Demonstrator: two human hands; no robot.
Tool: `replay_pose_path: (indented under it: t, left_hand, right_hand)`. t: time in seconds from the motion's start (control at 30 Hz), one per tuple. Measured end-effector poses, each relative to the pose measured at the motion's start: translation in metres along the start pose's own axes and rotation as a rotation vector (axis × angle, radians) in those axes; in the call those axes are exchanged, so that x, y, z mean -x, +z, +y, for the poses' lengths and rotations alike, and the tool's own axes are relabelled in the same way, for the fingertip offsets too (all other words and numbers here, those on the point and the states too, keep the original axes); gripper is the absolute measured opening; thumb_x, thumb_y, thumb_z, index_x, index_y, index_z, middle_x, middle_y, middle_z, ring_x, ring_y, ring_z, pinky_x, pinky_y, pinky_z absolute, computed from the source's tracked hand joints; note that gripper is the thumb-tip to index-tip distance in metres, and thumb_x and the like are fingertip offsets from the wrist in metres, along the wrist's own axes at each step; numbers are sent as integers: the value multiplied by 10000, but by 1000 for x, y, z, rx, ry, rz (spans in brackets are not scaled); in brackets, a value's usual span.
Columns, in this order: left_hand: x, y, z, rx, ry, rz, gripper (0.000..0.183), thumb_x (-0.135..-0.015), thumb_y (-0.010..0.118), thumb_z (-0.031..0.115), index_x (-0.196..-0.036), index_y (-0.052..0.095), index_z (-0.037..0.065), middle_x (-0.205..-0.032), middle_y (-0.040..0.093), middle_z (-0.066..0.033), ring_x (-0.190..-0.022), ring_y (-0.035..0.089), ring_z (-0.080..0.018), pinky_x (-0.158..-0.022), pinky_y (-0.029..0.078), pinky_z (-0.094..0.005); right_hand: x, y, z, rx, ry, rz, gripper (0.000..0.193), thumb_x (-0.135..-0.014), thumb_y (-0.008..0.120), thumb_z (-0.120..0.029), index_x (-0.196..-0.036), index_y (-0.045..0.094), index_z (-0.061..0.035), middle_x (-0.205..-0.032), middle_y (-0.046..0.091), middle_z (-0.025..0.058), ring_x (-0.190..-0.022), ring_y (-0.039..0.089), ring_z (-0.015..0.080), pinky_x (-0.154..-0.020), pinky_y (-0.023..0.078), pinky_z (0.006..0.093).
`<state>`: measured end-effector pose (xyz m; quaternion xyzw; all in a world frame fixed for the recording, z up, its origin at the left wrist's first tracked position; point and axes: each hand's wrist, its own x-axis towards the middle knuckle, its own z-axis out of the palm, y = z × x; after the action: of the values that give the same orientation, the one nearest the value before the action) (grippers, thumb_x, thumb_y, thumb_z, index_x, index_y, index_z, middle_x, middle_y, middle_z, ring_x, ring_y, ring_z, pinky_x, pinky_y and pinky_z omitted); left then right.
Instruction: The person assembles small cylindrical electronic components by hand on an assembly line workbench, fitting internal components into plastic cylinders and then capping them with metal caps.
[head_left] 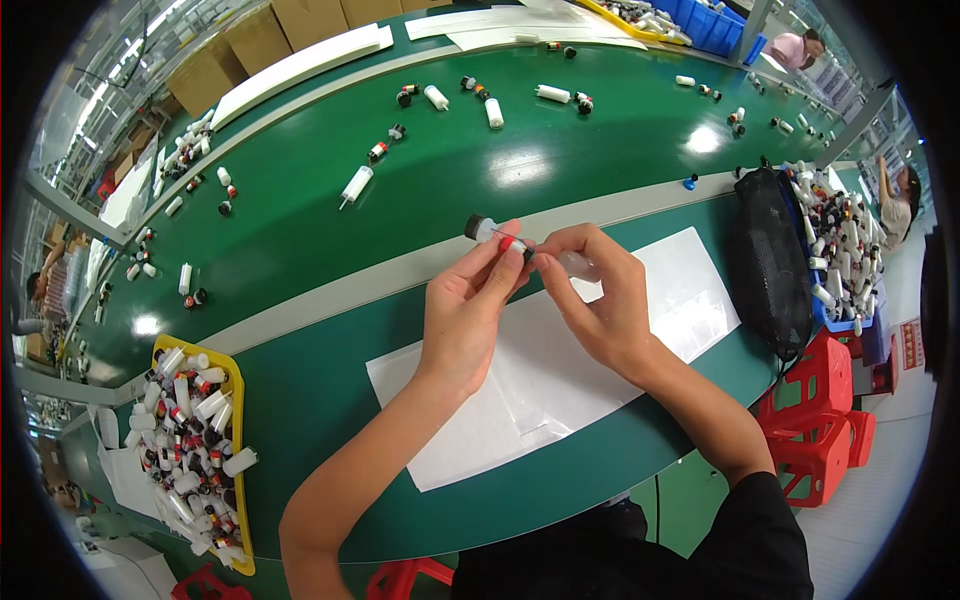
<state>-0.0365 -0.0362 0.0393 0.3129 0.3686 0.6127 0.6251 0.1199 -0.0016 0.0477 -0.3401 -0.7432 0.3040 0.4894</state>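
In front of me both hands meet over a white sheet on the green bench. My left hand is closed, pinching a small red, white and black part between thumb and fingers. A black cap with a whitish collar sticks out just past those fingertips, with a thin wire-like line running from it toward the part. My right hand is also closed, its fingertips touching the part's black end. A translucent whitish cylinder shows inside its curled fingers, partly hidden.
A yellow tray heaped with similar parts stands at left; a blue bin of them at right, beside a black mesh bag. Beyond a pale rail, a green conveyor carries scattered parts. Red stools stand at right. Other people are farther off.
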Motion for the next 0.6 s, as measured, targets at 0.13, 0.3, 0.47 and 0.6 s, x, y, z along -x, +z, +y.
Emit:
replay_pose_path:
  t: [0.13,0.3,0.47,0.6]
  left_hand:
    - [-2,-4,0,-46,46,-72,464,-1006,641,163,-1399,528,-57,-1271,646,-99,-1195,590,-140,-1070,454,-316]
    - [0,6,8,-134,91,-23,422,-999,643,144,-1353,564,-72,-1209,675,-134,-1126,632,-159,-1047,506,-330]
    - [-2,-2,8,-83,92,-1,299,-996,651,162,-1189,672,-65,-1149,696,-134,-1056,666,-176,-998,546,-346]
    - [-2,-10,8,-34,48,-41,243,-1007,631,161,-1104,697,-52,-1125,704,-142,-1044,683,-203,-991,559,-360]
  right_hand:
    - [-4,0,2,68,-121,-24,118,-861,699,56,-937,624,8,-937,669,117,-898,715,265,-766,564,316]
    - [-6,-2,-1,110,-213,-41,173,-817,723,90,-903,601,1,-963,640,116,-886,698,266,-738,576,338]
    - [-5,1,-3,95,-196,-46,175,-813,726,89,-892,599,-2,-959,642,116,-875,688,263,-729,570,337]
    - [-6,0,1,40,-177,-79,158,-823,728,64,-916,617,2,-959,644,115,-858,671,268,-734,546,346]
